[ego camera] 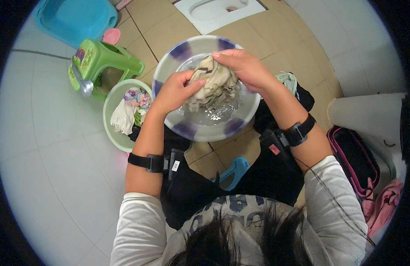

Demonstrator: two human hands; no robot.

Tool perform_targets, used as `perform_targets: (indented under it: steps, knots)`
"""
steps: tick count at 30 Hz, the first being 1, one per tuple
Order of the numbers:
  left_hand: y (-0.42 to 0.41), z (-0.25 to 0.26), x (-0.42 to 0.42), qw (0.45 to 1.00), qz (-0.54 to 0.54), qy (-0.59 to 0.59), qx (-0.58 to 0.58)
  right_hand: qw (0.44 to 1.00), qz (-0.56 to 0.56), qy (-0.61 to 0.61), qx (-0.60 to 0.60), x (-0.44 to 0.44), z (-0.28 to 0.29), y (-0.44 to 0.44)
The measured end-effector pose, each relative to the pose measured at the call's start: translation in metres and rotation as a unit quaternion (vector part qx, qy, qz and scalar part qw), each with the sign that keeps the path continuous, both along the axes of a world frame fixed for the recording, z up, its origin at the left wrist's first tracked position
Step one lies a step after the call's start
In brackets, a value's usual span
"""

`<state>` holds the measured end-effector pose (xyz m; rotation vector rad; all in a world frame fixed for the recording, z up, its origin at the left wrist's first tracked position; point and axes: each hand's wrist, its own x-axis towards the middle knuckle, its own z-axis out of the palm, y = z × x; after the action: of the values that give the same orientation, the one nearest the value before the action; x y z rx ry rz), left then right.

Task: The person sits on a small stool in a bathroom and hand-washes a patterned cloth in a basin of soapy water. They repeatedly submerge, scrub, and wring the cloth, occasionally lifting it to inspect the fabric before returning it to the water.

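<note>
A wet, cream-coloured cloth [213,81] with dark marks hangs bunched between both hands. It is over a white basin [205,133] with purple patches on its rim, and water [218,114] glistens below it. My left hand [178,89] grips the cloth's left side, thumb on top. On the upper right, my right hand [243,66] pinches the cloth between thumb and fingers. The cloth's lower folds reach down to the water; whether they dip in is hard to tell.
Left of the basin stands a pale green tub [112,133] of clothes. A shower head [86,87] hangs by a green plastic stool [102,63]. Farther back are a blue tub [78,20], a pink scoop [112,36] and a squat toilet [221,13]. Clothes [288,81] lie at right.
</note>
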<state>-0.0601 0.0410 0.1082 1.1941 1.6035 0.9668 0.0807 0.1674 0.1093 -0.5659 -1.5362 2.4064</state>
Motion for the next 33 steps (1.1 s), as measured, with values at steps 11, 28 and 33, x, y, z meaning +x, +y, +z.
perform_targets:
  steps: [11,28,33]
  knots:
    - [0.029,-0.055,-0.004,0.942,0.087,0.323,-0.013,0.999,-0.05,-0.001,0.01,0.015,0.016,0.02]
    - [-0.064,-0.346,0.043,0.879,-0.135,0.319,-0.328,0.993,-0.065,-0.082,-0.047,0.029,0.021,0.023]
    - [-0.068,-0.338,0.054,0.859,-0.16,0.367,-0.32,0.994,-0.063,-0.078,-0.051,0.024,0.014,0.021]
